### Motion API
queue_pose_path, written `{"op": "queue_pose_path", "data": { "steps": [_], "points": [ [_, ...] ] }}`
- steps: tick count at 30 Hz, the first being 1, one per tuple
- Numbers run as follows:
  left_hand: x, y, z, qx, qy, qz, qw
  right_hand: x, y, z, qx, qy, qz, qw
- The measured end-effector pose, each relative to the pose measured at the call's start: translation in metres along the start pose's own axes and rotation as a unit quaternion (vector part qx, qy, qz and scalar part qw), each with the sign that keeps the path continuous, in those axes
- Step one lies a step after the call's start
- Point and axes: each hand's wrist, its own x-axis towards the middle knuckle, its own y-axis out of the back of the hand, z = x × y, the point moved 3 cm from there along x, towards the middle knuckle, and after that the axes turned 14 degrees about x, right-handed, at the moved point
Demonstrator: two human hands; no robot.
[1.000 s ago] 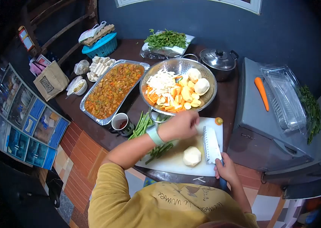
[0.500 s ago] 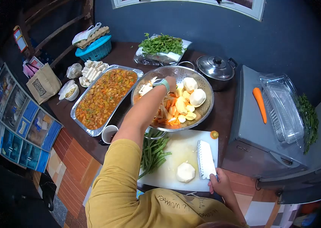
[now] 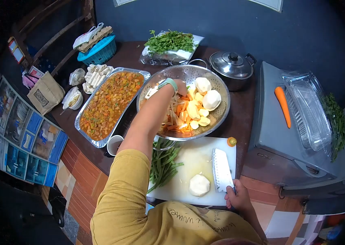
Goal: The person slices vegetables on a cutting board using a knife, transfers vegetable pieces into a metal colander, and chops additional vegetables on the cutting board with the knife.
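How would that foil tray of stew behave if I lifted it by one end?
The foil tray is probably heavy, as stew fills it from end to end. Its thin-looking walls may bend or sag. The stew looks wet and uncovered, so it could slosh over the rim.

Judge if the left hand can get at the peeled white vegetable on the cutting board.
Likely yes: the left hand is in the colander, but the peeled white vegetable lies uncovered, the knife blade beside it.

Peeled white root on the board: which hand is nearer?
Right. The right hand, gripping the knife, is just right of the white root; the left hand is in the colander, beyond the board.
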Motion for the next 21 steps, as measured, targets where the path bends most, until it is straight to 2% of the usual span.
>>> {"op": "queue_pose_path", "data": {
  "steps": [3, 5, 6, 8, 9, 11, 12, 14, 18, 19, 20, 21],
  "points": [
    [-0.001, 0.002, 0.001, 0.072, -0.053, -0.021, 0.996, -0.001, 0.0, 0.0, 0.0, 0.011, -0.005, 1.0],
    [-0.01, 0.014, -0.007, 0.059, 0.033, 0.089, 0.994, -0.001, -0.001, -0.001, 0.003, 0.021, -0.008, 1.0],
    [-0.031, 0.025, -0.009, -0.034, 0.121, 0.16, 0.979, -0.001, -0.001, -0.001, -0.007, 0.026, -0.005, 1.0],
    [-0.045, 0.041, -0.024, -0.169, 0.087, 0.279, 0.942, -0.001, -0.002, -0.002, -0.019, 0.032, -0.005, 0.999],
    [-0.061, 0.058, -0.024, -0.174, 0.134, 0.234, 0.947, 0.0, -0.002, -0.002, -0.011, 0.031, -0.001, 0.999],
    [-0.077, 0.069, -0.034, -0.296, 0.129, 0.316, 0.892, 0.001, -0.001, 0.001, -0.005, 0.026, 0.002, 1.0],
    [-0.101, 0.083, -0.027, -0.384, 0.114, 0.31, 0.863, 0.001, -0.001, 0.002, -0.004, 0.038, -0.003, 0.999],
    [-0.162, 0.105, -0.007, -0.445, 0.045, 0.289, 0.847, 0.003, 0.0, 0.005, -0.003, 0.047, -0.007, 0.999],
    [-0.272, 0.096, 0.043, -0.335, -0.001, 0.262, 0.905, 0.006, 0.001, 0.01, 0.004, 0.059, -0.004, 0.998],
    [-0.302, 0.092, 0.059, -0.308, 0.022, 0.207, 0.928, 0.005, 0.0, 0.009, -0.005, 0.055, 0.005, 0.998],
    [-0.315, 0.069, 0.064, -0.308, 0.003, 0.204, 0.929, 0.005, -0.002, 0.007, -0.013, 0.051, 0.013, 0.999],
    [-0.325, 0.044, 0.068, -0.214, -0.012, 0.214, 0.953, 0.005, -0.002, 0.007, -0.029, 0.053, 0.018, 0.998]
  ]
}}
